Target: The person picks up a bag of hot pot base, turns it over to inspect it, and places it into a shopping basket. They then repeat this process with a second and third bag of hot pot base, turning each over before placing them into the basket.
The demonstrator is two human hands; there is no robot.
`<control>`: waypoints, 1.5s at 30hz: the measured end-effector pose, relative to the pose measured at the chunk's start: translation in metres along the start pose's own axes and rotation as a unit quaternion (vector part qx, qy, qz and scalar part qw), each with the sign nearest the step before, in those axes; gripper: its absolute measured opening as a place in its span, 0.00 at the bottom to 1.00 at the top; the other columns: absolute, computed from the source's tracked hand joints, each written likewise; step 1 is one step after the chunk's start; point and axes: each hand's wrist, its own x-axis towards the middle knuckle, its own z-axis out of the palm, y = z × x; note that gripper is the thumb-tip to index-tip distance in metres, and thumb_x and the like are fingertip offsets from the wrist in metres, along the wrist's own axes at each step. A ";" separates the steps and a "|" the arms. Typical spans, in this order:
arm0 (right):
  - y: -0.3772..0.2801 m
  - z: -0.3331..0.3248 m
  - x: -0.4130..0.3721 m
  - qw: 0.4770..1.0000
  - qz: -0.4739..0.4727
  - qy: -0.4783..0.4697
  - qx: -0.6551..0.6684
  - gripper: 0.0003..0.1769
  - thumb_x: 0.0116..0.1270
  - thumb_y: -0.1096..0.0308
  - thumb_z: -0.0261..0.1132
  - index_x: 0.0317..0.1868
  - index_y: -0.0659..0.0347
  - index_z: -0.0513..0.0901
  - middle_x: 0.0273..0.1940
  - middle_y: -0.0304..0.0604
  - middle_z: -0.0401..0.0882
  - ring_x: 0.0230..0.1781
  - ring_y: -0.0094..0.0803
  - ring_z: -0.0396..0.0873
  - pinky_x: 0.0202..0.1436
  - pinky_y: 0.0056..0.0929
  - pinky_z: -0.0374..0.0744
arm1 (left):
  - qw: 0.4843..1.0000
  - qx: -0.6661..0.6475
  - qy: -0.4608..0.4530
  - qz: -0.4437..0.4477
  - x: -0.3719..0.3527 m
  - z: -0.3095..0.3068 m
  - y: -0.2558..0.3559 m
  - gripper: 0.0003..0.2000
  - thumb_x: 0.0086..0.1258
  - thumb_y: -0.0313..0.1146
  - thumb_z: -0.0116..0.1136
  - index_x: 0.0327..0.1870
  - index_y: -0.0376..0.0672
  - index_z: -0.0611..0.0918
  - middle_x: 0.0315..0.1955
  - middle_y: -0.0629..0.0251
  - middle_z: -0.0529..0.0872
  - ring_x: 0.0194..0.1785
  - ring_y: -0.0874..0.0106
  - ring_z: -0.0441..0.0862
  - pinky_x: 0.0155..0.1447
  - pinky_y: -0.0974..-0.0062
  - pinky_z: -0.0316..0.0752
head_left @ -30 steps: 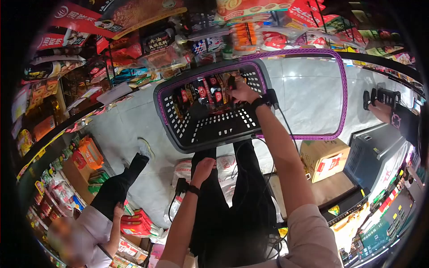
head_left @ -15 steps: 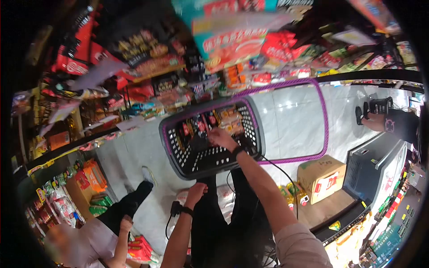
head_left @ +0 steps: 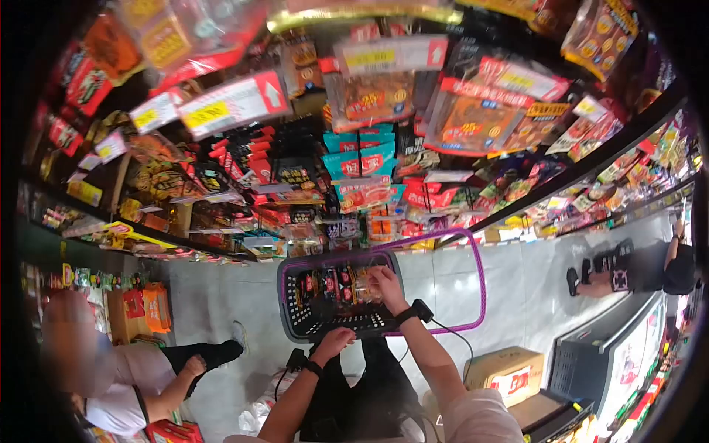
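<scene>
Basket: the black basket (head_left: 283,299) is set before the dark trousers (head_left: 329,399), below the shelf (head_left: 569,177); by what it is borne cannot be told.
Packets: the dark and red packets (head_left: 329,284) are laid side by side inside the basket.
Right hand: the right hand (head_left: 385,288) is placed over the right end of the packets, fingers bent; whether anything is pinched cannot be told.
Left hand: the left hand (head_left: 336,344) is held at the near rim, fingers curled in; whether the rim is touched or gripped cannot be made out.
Handle: the purple handle (head_left: 481,280) is spread out to the right, above the floor (head_left: 513,277).
In the way: the packets' right end is partly hidden by the right hand; a black cable (head_left: 470,354) is trailed beside the right forearm.
Shelf: the space above is crowded with teal packets (head_left: 362,160) and a large price tag (head_left: 236,105).
Right side: a carton (head_left: 509,375) is seen near a grey crate (head_left: 583,354); beyond, another person (head_left: 639,269) is seen.
Left side: a second person (head_left: 140,376) is seen, one leg stretched toward the basket.
</scene>
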 end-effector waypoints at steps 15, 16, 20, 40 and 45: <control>-0.109 -0.026 -0.019 0.997 -0.054 -0.028 -0.048 0.08 0.70 0.68 0.55 0.42 0.61 0.78 0.33 0.38 0.81 0.29 0.22 0.79 0.32 0.19 0.79 | 0.990 -0.110 0.086 -0.009 -0.063 0.006 0.031 0.13 0.74 0.41 0.48 0.48 0.43 0.80 0.44 0.64 0.85 0.46 0.70 0.84 0.49 0.71 0.77; -0.120 -0.024 -0.021 0.996 -0.067 -0.028 -0.049 0.08 0.70 0.68 0.55 0.42 0.61 0.78 0.33 0.38 0.81 0.29 0.22 0.79 0.33 0.20 0.79 | 0.990 -0.116 0.086 -0.013 -0.065 0.004 0.029 0.13 0.74 0.41 0.48 0.48 0.43 0.80 0.44 0.63 0.85 0.47 0.70 0.84 0.49 0.71 0.78; -0.154 -0.016 -0.014 0.992 -0.108 -0.042 -0.058 0.08 0.70 0.67 0.55 0.42 0.61 0.78 0.32 0.36 0.80 0.29 0.22 0.79 0.34 0.21 0.79 | 0.987 -0.132 0.086 0.001 -0.061 -0.001 0.031 0.16 0.73 0.44 0.50 0.47 0.42 0.80 0.43 0.65 0.86 0.46 0.70 0.84 0.50 0.71 0.77; -0.086 -0.210 -0.012 0.690 -0.242 0.323 -0.601 0.17 0.53 0.66 0.65 0.42 0.65 0.79 0.42 0.56 0.77 0.49 0.52 0.73 0.56 0.45 0.71 | 0.988 -0.132 0.079 -0.021 -0.069 -0.027 0.020 0.16 0.72 0.43 0.51 0.46 0.38 0.79 0.42 0.61 0.86 0.44 0.68 0.85 0.47 0.72 0.79; -0.125 -0.264 -0.073 0.535 -0.217 0.510 -0.637 0.34 0.54 0.58 0.68 0.57 0.68 0.67 0.56 0.63 0.70 0.58 0.57 0.69 0.62 0.47 0.68 | 0.988 -0.124 0.086 -0.042 -0.066 -0.025 0.019 0.15 0.72 0.43 0.52 0.46 0.38 0.80 0.42 0.60 0.86 0.46 0.67 0.85 0.47 0.71 0.79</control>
